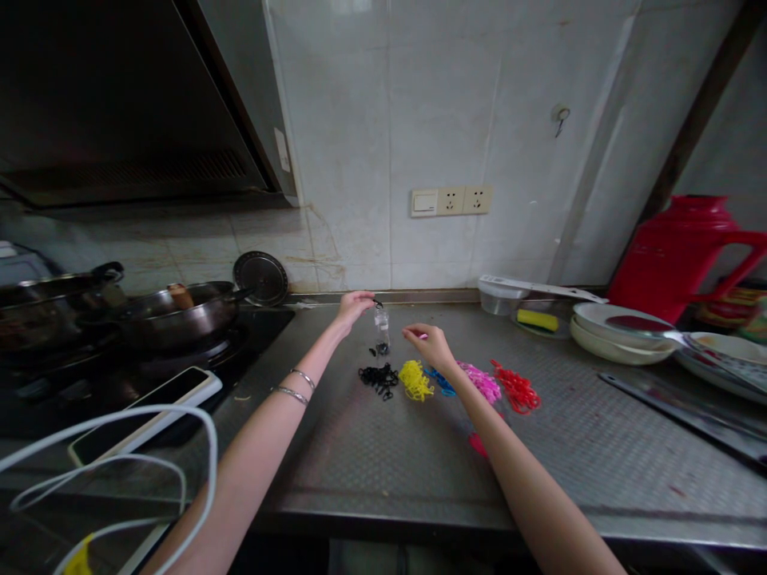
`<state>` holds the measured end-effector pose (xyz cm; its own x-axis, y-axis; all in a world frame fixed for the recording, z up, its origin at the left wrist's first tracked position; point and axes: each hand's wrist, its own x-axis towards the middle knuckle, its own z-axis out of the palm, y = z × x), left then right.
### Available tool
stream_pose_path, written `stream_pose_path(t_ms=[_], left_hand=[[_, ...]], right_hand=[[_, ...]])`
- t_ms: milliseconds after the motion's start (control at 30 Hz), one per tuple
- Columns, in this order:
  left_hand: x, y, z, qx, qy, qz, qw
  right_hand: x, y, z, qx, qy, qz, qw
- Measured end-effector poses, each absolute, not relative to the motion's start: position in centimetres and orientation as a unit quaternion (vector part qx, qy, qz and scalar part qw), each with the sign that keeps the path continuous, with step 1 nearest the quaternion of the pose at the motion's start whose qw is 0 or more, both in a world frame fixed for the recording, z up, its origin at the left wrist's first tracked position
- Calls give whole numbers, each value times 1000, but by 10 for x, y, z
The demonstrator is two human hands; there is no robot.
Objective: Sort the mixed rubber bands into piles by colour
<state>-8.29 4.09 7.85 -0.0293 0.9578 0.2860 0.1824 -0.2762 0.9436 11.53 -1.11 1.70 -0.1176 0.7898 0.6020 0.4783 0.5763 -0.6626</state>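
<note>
My left hand is closed in a pinch on black rubber bands, right at the top of a small clear bottle. The bottle stands upright with a few black bands in its bottom. To its right, my right hand is closed, with a small pinkish bit at the fingertips that I cannot make out. Small bands lie in heaps by colour: black, yellow, blue, pink and red. My right forearm partly covers the blue and pink heaps.
Pans sit on the stove at left, near a phone-like device and a white cable. At right are a yellow sponge, stacked bowls, a long dark-edged blade and a red thermos.
</note>
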Motion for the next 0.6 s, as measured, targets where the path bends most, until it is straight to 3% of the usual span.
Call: stream_pose_path(t_ms=[367, 600], left_hand=[[-75, 43, 86, 688, 424, 499, 312], [-88, 43, 71, 640, 482, 532, 274]], right_hand=[[116, -9, 15, -437, -733, 153, 499], [116, -11, 15, -441, -738, 147, 490]])
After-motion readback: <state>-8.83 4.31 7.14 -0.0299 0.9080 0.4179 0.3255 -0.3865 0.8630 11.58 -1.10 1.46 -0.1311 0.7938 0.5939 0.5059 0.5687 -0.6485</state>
